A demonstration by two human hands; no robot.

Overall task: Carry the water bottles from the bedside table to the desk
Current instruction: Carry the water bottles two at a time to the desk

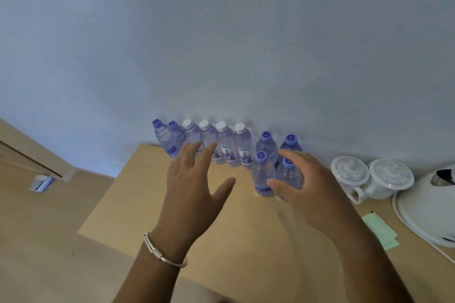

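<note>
Ten water bottles [226,145] are standing along the tabletop's [138,204] far edge against the wall, six in a row and four purple-capped ones clustered at the right. The left hand [194,179] is hovering over the row with its grip open, fingers spread, holding nothing. The right hand [305,179] is curling its grip around the front right bottle [289,173], thumb on its side.

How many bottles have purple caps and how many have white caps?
Purple-capped bottles: 6
White-capped bottles: 4
Total: 10 bottles, all upright on the wooden surface against the wall.
</note>
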